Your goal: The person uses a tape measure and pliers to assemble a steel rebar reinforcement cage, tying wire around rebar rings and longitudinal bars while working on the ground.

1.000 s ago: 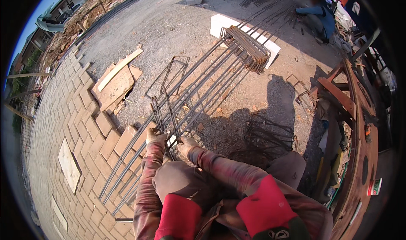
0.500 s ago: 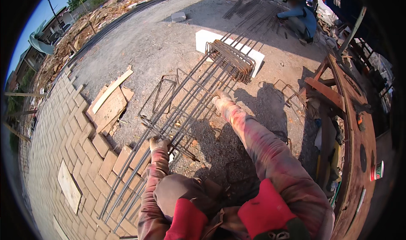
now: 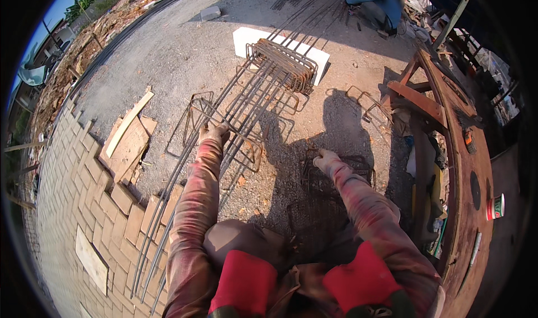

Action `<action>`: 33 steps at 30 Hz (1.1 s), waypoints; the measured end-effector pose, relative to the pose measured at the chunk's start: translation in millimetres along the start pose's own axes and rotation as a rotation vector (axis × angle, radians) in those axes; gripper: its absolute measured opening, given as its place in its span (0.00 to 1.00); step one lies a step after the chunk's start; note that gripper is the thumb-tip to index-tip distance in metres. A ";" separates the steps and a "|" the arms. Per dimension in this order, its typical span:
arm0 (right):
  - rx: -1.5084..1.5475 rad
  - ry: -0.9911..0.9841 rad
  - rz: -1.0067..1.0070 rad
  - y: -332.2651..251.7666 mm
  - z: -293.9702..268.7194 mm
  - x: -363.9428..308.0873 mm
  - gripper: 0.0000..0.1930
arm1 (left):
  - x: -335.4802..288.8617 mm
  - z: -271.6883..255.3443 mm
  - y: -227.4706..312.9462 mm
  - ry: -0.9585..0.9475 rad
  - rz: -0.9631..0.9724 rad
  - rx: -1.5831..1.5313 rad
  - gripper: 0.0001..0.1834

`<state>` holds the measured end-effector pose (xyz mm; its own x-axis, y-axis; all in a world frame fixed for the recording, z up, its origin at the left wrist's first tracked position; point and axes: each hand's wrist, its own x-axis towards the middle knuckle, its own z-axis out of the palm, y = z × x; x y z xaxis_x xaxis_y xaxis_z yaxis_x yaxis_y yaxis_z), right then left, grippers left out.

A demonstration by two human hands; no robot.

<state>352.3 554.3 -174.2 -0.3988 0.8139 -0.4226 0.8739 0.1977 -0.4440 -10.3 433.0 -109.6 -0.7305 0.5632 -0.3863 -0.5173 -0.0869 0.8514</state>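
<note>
Long steel rebars [image 3: 242,102] run in a loose bundle from the lower left to the far side, with square wire stirrups around them. A packed stack of rusty stirrups [image 3: 283,64] hangs on the bars near a white block [image 3: 320,60]. My left hand [image 3: 214,132], gloved, is closed at the bundle on a stirrup that crosses the bars; its fingertips are partly hidden. My right hand [image 3: 327,160] is off the bars, its fingers apart and reaching over dark stirrups [image 3: 358,169] lying in shadow on the ground. Whether it touches one is unclear.
Loose stirrups [image 3: 193,119] lie left of the bundle, by broken plywood [image 3: 128,141]. Paving bricks [image 3: 98,189] cover the left. A wooden bench [image 3: 468,166] with a cup [image 3: 495,207] stands right. A person in blue [image 3: 381,4] crouches far off beside more bars.
My right hand has let go of the bundle and moved down and right to the stirrups on the ground. My left hand has moved farther up along the bars. The view has shifted.
</note>
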 end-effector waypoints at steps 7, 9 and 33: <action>-0.012 0.046 0.243 85.4 -9.0 -7.5 0.24 | -60.0 -24.9 -9.0 -0.251 -0.071 0.348 0.36; -0.066 -0.063 0.321 93.2 -5.8 -24.0 0.24 | -89.6 -50.7 -3.3 -0.342 -0.114 0.379 0.32; -0.293 0.276 -0.184 52.6 -135.5 -1.1 0.13 | -192.0 -93.1 13.9 -0.594 -0.182 0.399 0.33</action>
<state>436.4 637.8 -90.1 -0.5010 0.8580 -0.1133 0.8530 0.4674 -0.2322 81.2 247.1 -56.7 -0.2256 0.9000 -0.3729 -0.3233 0.2919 0.9002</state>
